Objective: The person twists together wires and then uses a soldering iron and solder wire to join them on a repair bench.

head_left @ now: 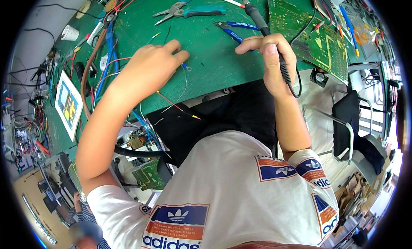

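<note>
My left hand (156,66) rests low over the green bench top (210,60), fingers curled; what they grip, if anything, is hidden. A small blue ring terminal (186,67) and thin wires are beside its fingertips, and a red-and-white wire with stripped tip (194,116) hangs past the front edge. My right hand (277,62) grips the black handle of a soldering iron (257,19), its cord looping below the fist. Teal-handled pliers (201,12) lie open at the back, with blue cutters (240,25) beside the iron. A large circuit board (313,47) lies to the right.
Cable bundles (109,51), a white cup (69,33) and a white panel with a coloured picture (68,106) occupy the left side. A chair (345,124) stands below the bench at right. Another person (86,234) is at lower left, more boards under the bench.
</note>
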Tool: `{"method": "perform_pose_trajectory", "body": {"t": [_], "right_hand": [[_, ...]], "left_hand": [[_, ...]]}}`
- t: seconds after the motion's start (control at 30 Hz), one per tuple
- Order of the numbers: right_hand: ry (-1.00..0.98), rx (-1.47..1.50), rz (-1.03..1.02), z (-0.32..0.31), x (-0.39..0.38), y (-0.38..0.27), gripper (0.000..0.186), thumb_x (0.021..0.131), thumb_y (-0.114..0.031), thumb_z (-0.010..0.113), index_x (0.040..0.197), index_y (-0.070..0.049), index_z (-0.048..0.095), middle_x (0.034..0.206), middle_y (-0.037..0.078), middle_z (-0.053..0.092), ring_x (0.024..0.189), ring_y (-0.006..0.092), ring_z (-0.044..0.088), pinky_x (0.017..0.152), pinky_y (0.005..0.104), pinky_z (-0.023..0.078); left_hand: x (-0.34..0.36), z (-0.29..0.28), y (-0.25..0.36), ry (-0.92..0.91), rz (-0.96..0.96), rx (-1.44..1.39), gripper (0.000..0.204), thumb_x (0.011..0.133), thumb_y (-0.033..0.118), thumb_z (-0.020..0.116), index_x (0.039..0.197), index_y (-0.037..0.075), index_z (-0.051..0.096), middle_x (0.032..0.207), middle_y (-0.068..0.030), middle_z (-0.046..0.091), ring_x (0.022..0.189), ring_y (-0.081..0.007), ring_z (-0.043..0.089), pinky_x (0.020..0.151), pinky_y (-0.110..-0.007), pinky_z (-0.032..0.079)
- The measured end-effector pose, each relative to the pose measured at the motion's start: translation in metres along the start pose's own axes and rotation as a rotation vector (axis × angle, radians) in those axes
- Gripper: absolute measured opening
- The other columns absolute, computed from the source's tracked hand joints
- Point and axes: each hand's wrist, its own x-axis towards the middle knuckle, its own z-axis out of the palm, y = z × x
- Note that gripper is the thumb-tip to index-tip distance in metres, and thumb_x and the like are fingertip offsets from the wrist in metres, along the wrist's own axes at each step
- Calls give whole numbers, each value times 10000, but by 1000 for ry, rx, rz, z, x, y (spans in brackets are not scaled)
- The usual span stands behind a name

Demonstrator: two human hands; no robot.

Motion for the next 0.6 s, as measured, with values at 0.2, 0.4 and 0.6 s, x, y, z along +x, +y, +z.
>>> {"method": "perform_pose_trajectory", "body": {"t": [0.2, 0.4, 0.6], "right_hand": [[-12, 51, -27, 9, -9, 11, 317, 1089, -299, 502, 949, -28, 591, 970, 118, 762, 932, 178, 673, 899, 348, 506], [-40, 48, 14, 21, -17, 13, 128, 994, -78, 657, 924, -28, 563, 912, 96, 738, 890, 169, 690, 820, 312, 532], [-238, -287, -132, 74, 2, 27, 338, 751, -40, 837, 935, -30, 553, 797, 139, 617, 746, 361, 617, 658, 413, 500]], "left_hand": [[-1, 5, 4, 237, -61, -93, 259, 838, 39, 718, 1089, 76, 665, 1048, -92, 611, 864, -344, 662, 783, -445, 546], [-53, 13, 7, 101, -9, -244, 227, 824, -4, 695, 1040, 64, 695, 1023, -90, 625, 879, -331, 667, 753, -438, 539], [-65, 31, 2, 39, -40, -317, 221, 831, -2, 692, 1036, 75, 718, 1072, -75, 637, 906, -320, 664, 757, -433, 543]]}}
